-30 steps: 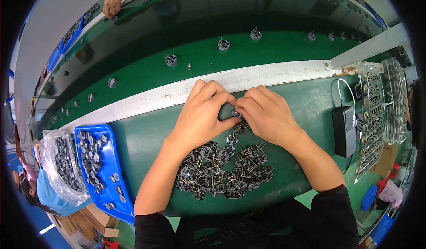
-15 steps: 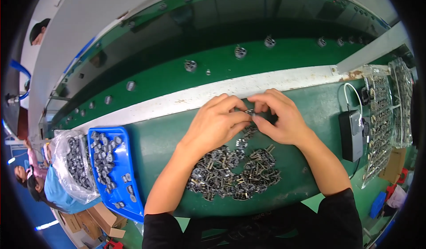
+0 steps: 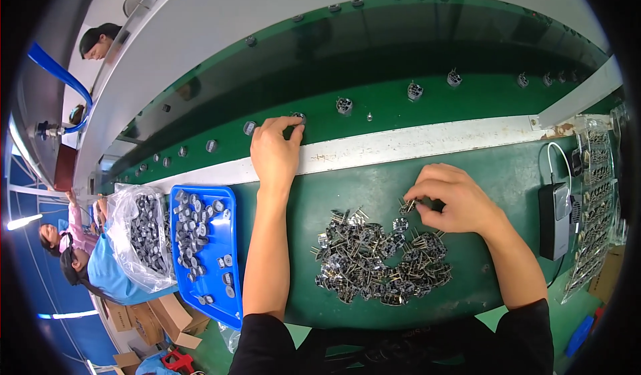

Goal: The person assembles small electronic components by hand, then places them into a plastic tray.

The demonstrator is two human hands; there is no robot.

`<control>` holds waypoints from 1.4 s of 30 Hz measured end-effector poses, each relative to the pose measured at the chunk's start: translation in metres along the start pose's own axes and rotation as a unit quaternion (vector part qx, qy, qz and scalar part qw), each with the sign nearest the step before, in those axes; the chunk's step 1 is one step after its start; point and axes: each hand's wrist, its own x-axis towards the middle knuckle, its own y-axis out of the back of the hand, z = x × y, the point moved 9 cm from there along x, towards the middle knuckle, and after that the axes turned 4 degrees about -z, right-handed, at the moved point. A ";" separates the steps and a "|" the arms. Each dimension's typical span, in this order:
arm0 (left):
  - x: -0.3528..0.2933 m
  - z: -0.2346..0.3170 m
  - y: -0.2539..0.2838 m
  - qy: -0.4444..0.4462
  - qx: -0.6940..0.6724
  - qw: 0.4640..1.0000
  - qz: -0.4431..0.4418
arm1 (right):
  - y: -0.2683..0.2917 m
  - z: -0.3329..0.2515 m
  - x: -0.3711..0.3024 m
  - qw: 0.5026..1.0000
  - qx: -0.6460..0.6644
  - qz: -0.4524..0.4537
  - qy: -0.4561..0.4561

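My left hand (image 3: pixel 276 149) reaches over the white rail onto the green conveyor belt. Its thumb and fingertips close on a small round grey part (image 3: pixel 300 118), partly hidden by the fingers. Over the green work mat, my right hand (image 3: pixel 449 198) pinches a small circuit board with metal pins (image 3: pixel 406 206) between thumb and forefinger. Just below it lies a loose heap of similar pinned circuit boards (image 3: pixel 374 268). Left of my left forearm, a blue tray (image 3: pixel 235 241) holds many round grey cases (image 3: pixel 191 225).
Spaced-out round parts (image 3: pixel 344 105) ride on the belt behind the white rail (image 3: pixel 387 140). A clear bag of grey cases (image 3: pixel 148 231) sits left of the tray. At right are a black-and-grey power bank (image 3: pixel 553 221) with a white cable and clear-wrapped boards (image 3: pixel 591 201). Other people are at far left.
My hands were together over the mat's far edge; now they are apart. The left has moved left and away onto the belt, the right toward the heap with a board. The view has shifted.
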 end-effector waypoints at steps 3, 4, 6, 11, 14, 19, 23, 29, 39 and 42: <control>0.002 0.005 -0.001 0.025 -0.015 0.999 -0.035 | 0.001 0.016 -0.003 0.996 0.022 0.015 -0.090; 0.003 0.005 0.001 0.024 -0.014 0.999 -0.034 | 0.004 0.014 -0.003 0.997 0.002 0.034 -0.071; 0.007 0.002 0.019 0.020 -0.001 0.999 0.035 | 0.010 0.011 -0.005 0.997 -0.021 0.056 -0.057; 0.004 -0.040 0.033 -0.069 0.146 0.978 0.130 | 0.007 0.006 -0.002 0.997 -0.020 0.061 -0.036; 0.009 -0.060 0.018 -0.001 0.107 0.994 0.015 | 0.008 0.004 -0.003 0.998 -0.029 0.048 -0.028; 0.009 -0.037 0.018 0.039 -0.002 0.999 0.001 | 0.014 -0.022 -0.002 0.971 -0.206 0.096 0.077; 0.001 0.041 0.021 -0.083 -0.148 0.986 -0.002 | 0.018 -0.053 -0.003 0.937 -0.275 0.142 0.162; -0.056 0.139 -0.030 -0.233 -0.248 0.913 -0.225 | 0.030 -0.010 -0.007 0.981 -0.013 0.194 0.020; -0.078 0.151 -0.051 -0.251 -0.238 0.896 -0.278 | 0.019 0.051 -0.022 0.942 0.174 0.195 -0.209; -0.079 0.151 -0.051 -0.249 -0.238 0.898 -0.274 | 0.021 0.029 -0.012 0.975 0.099 0.162 -0.113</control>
